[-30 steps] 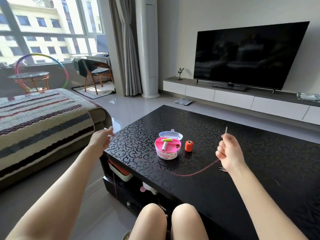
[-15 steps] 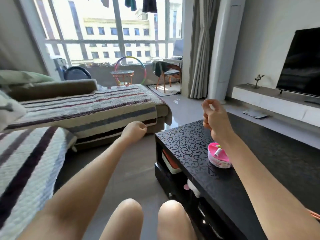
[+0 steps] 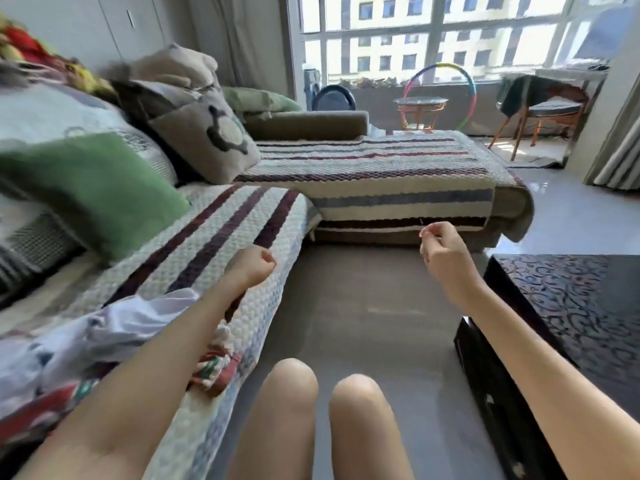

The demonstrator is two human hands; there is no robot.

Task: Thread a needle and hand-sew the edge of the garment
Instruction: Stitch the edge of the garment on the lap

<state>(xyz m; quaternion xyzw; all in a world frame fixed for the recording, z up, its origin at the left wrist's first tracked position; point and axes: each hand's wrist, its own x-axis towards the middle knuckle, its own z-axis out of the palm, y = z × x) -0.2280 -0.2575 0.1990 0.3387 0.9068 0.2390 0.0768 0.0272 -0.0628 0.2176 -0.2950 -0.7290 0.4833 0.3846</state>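
My right hand (image 3: 445, 252) is raised over the floor in front of the sofa and pinches a thin needle (image 3: 421, 223) between thumb and forefinger; only its tip shows. No thread can be made out. My left hand (image 3: 254, 265) is curled into a fist above the sofa's edge, with nothing visible in it. A crumpled white garment (image 3: 131, 320) lies on the striped sofa cover (image 3: 221, 237), partly under my left forearm.
The black patterned coffee table (image 3: 575, 306) stands at the right, close to my right forearm. Cushions, a green one (image 3: 93, 188) and a grey one (image 3: 204, 133), lie on the sofa. Bare grey floor (image 3: 363, 306) lies between sofa and table. My knees are at the bottom.
My view has swung left from the coffee table and sewing kit to the sofa. Both hands moved along with it, the right still pinching the needle. The garment has come into view.
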